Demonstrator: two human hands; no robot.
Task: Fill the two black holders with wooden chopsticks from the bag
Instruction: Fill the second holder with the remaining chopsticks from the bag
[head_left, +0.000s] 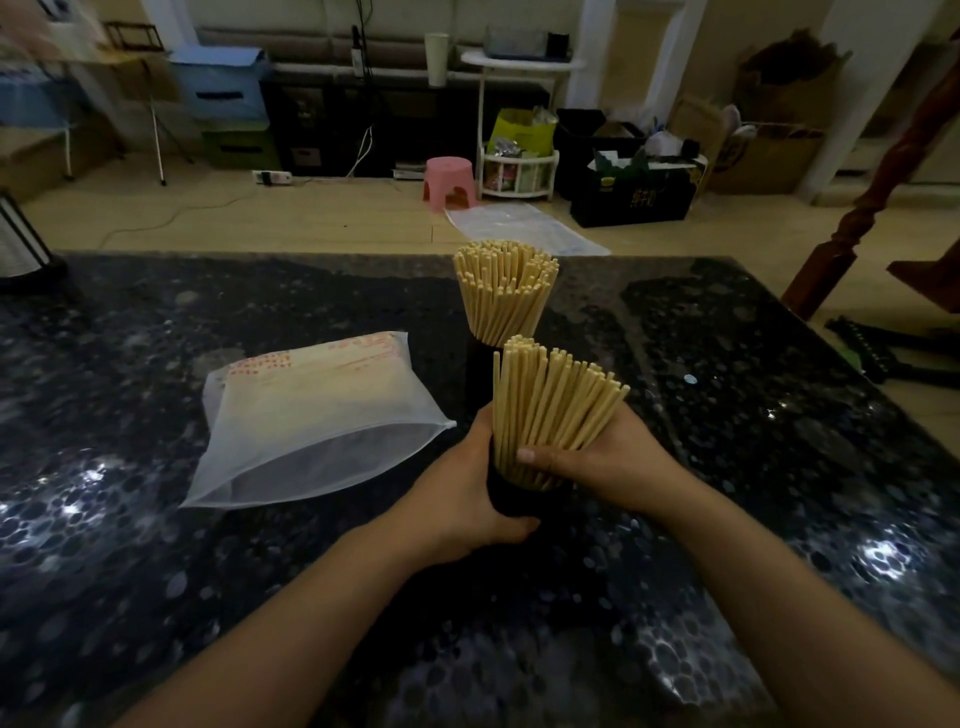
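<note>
Two black holders stand on the dark speckled table. The far holder is packed with wooden chopsticks that fan out at the top. The near holder also has a bundle of chopsticks standing in it. My left hand grips the near holder's left side. My right hand wraps around the lower part of that bundle, thumb across the front. The frosted plastic bag lies on the table to the left, its mouth open toward me; its contents are unclear.
A black-and-white object stands at the table's far left corner. Beyond the table on the floor are a pink stool, a plastic sheet, boxes and a wooden post at right.
</note>
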